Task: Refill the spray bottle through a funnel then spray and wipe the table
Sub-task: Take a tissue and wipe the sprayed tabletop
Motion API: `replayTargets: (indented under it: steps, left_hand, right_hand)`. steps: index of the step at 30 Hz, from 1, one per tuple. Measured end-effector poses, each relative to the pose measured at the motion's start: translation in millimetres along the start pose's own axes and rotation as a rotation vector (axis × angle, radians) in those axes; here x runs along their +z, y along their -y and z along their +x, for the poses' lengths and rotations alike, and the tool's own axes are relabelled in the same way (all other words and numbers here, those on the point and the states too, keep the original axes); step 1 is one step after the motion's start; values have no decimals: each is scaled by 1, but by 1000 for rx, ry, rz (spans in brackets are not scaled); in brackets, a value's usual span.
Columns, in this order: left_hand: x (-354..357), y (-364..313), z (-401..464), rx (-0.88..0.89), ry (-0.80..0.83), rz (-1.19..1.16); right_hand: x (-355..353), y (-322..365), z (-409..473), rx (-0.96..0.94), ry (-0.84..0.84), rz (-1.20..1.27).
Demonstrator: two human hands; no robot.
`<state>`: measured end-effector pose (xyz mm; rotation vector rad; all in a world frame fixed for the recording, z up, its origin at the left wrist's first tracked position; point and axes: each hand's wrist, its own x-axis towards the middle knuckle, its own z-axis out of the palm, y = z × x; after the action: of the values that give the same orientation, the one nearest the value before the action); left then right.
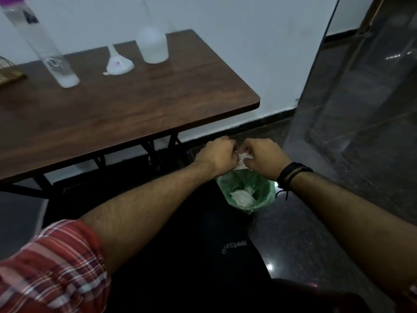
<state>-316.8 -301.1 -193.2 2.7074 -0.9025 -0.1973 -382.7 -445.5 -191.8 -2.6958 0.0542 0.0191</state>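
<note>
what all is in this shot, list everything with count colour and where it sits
table: 1, dark brown wood, left, by the wall
tall bottle: 1, clear with purple top, table's left
funnel: 1, white, lying between the bottles
spray bottle: 1, translucent white, table's back right
bin: 1, green liner, on the floor under the hands
crumpled tissue in bin: white, count unclear
tissue: 1, white, pinched between both hands
wristbands: black, right wrist
left hand: closed on tissue
right hand: closed on tissue
</note>
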Motion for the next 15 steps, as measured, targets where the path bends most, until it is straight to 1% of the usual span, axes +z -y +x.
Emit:
replayTargets:
  steps: [3, 7, 11, 15]
  left_hand:
    - [26, 11, 22, -13, 60, -25]
    - [53, 23, 50, -24, 100, -54]
    - [76, 36, 72, -53, 130, -63]
    - [90, 46, 91, -76, 197, -74]
  right_hand:
    - [20, -21, 14, 48, 27, 8]
    - [50, -49, 36, 126, 47, 56]
    - [83, -71, 55, 204, 64, 128]
    - [116, -94, 70, 260, 86, 157]
